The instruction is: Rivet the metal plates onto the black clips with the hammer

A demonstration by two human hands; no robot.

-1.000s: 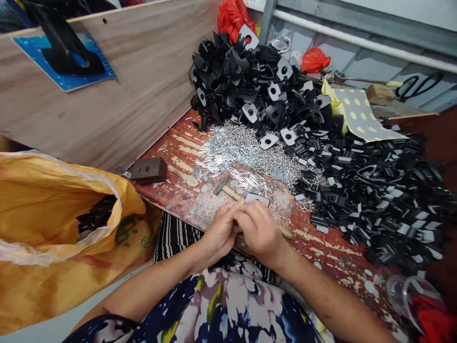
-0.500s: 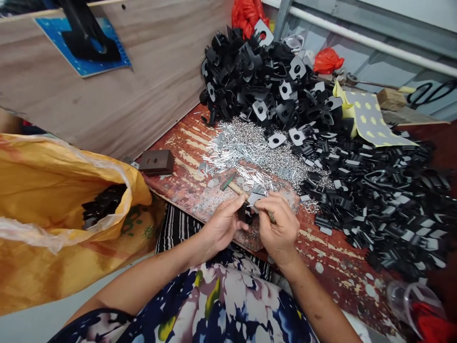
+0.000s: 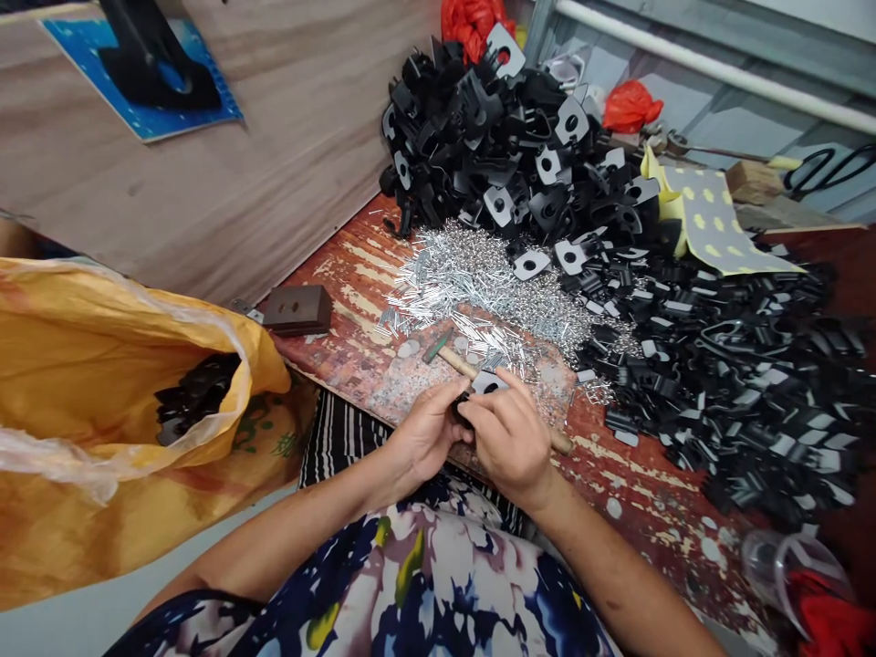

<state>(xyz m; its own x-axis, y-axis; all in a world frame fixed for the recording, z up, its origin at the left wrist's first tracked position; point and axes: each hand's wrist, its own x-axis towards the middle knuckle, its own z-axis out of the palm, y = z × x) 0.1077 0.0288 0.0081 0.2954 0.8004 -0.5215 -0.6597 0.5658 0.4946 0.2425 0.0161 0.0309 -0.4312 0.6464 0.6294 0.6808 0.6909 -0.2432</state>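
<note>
My left hand (image 3: 425, 431) and my right hand (image 3: 507, 436) meet at the near edge of the worn red table (image 3: 636, 493). Between their fingertips they pinch a small black clip part (image 3: 466, 408), mostly hidden by the fingers. A small hammer (image 3: 457, 358) with a wooden handle lies on the table just beyond my hands, its handle running under my right hand. A heap of shiny metal pins (image 3: 479, 292) is spread behind it. A tall pile of black clips (image 3: 506, 155) rises at the back, and more black parts (image 3: 725, 365) cover the right side.
An open yellow sack (image 3: 102, 401) holding black parts stands at my left. A dark block (image 3: 296, 309) lies at the table's left corner by a wooden board (image 3: 239, 155). Yellow dotted sheet (image 3: 712, 224), scissors (image 3: 825, 169) and red bags (image 3: 628, 105) lie at the back.
My hands lifted and parted, showing the black part between them, then closed together again lower near the table edge. The view shifted slightly.
</note>
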